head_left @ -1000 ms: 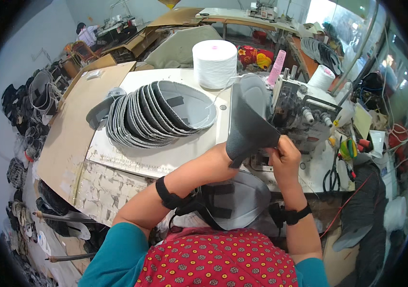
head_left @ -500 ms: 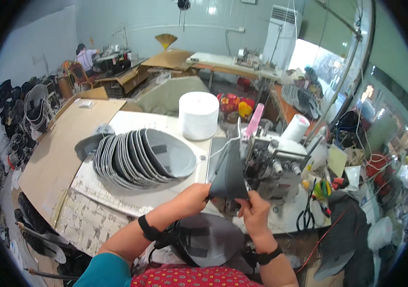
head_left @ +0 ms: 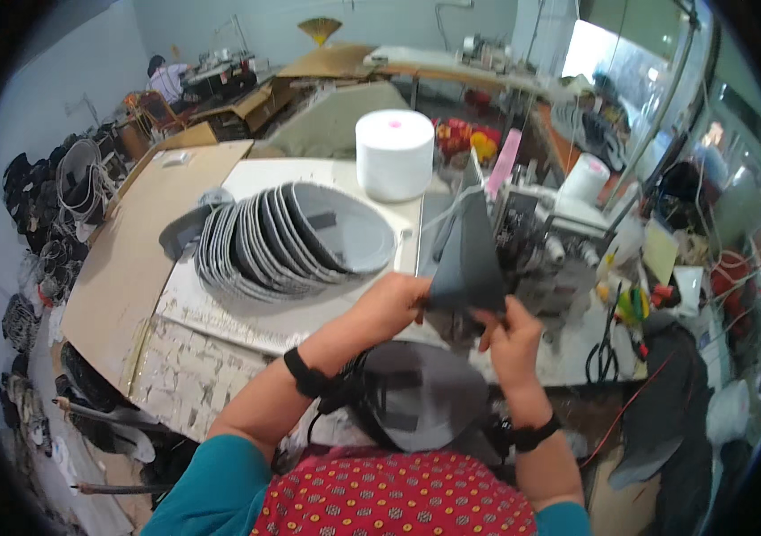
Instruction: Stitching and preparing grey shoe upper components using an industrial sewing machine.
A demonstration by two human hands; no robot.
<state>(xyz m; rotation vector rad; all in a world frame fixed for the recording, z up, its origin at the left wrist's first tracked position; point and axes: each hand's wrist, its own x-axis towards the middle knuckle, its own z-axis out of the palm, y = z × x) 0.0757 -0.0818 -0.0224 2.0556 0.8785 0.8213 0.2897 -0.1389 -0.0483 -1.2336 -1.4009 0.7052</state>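
Turned more edge-on since earlier, dark piece (head_left: 468,272), left hand (head_left: 396,299) and right hand (head_left: 514,341) gripping it (white cone (head_left: 394,159) beyond).

this is a sewing workshop, and a crowded one. a sewing machine (head_left: 548,268) stands on the white surface (head_left: 331,170), with a dark grey piece (head_left: 470,268) held up beside it; a big white thread cone (head_left: 396,159), a smaller white cone (head_left: 584,179) and scissors (head_left: 611,332) are near. many curved grey pieces (head_left: 260,241) lie nested in a row, much alike. dark pieces (head_left: 32,192) are heaped along the left wall (head_left: 54,85), another machine (head_left: 486,54) stands at the back, and far off a person (head_left: 166,83) sits at a cluttered surface (head_left: 224,70).
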